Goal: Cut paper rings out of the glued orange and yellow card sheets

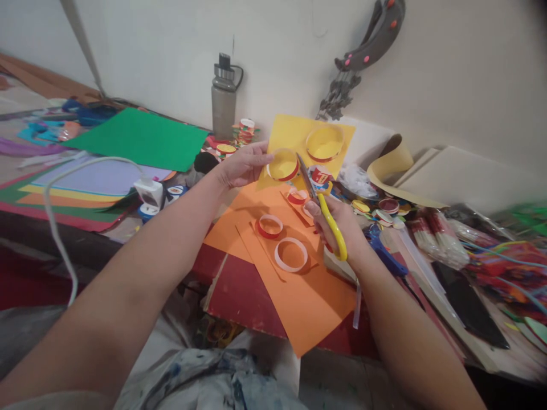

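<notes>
My left hand (250, 163) pinches the left side of a yellow sheet (290, 134), which is raised and tilted over the table. Two paper rings stand on that sheet, a nearer ring (294, 173) beside my left fingers and a farther ring (323, 157). In my right hand (337, 222) is a pair of scissors with yellow handles (328, 219). Their blades point up at the sheet, between the two rings. Below lie orange sheets (294, 310) bearing a small red-and-white ring (270, 232), a larger white ring (304, 263) and thin orange strips.
A grey water bottle (224, 105) stands against the wall. A green sheet (141, 139) and stacked coloured papers lie left, near a white charger (149, 192) with its cable. On the right are a blue glue gun (384, 250), packets of sticks (438, 236) and a black case (468, 304).
</notes>
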Demonstrator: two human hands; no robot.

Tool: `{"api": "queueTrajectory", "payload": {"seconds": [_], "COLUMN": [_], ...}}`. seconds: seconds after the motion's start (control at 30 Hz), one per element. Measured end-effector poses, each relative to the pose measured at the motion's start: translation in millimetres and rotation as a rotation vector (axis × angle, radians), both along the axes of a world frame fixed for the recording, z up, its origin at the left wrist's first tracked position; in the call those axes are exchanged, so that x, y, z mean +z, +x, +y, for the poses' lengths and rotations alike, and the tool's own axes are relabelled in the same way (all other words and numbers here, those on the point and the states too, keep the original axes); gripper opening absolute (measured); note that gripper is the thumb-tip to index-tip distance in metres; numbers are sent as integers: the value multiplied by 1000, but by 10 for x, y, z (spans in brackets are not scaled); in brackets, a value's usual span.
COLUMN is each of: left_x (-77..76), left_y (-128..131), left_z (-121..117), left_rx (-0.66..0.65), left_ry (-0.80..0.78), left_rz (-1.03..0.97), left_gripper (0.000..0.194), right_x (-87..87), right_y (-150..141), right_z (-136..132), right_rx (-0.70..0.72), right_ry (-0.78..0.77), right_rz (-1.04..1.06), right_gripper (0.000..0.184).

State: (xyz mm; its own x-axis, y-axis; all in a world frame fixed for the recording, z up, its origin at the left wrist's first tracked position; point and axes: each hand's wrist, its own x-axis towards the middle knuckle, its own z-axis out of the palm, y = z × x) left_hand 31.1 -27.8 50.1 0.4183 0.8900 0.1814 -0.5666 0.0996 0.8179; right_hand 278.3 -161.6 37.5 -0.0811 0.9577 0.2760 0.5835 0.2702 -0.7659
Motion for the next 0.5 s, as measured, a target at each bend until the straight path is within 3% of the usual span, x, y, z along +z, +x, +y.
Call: {"api": "queueTrajectory", "payload": {"seconds": [0.17, 0.33, 0.5], "left_x": [-12, -77, -104], "left_y": [155, 410, 637], "left_z": [36, -91, -342], "left_rx": [173, 219, 268], "left_ry": [-158, -275, -335], "left_rz": [-86, -175, -353], "left_gripper": [31, 47, 38], "right_x": [-5, -41, -64], "right_y": [-71, -80, -104], "right_z": [-6, 42, 49], "right_rx": [-74, -143, -156], "right_ry": [-43, 12, 68], "right_rz": [105, 160, 169], "right_gripper": [77, 75, 73]}}
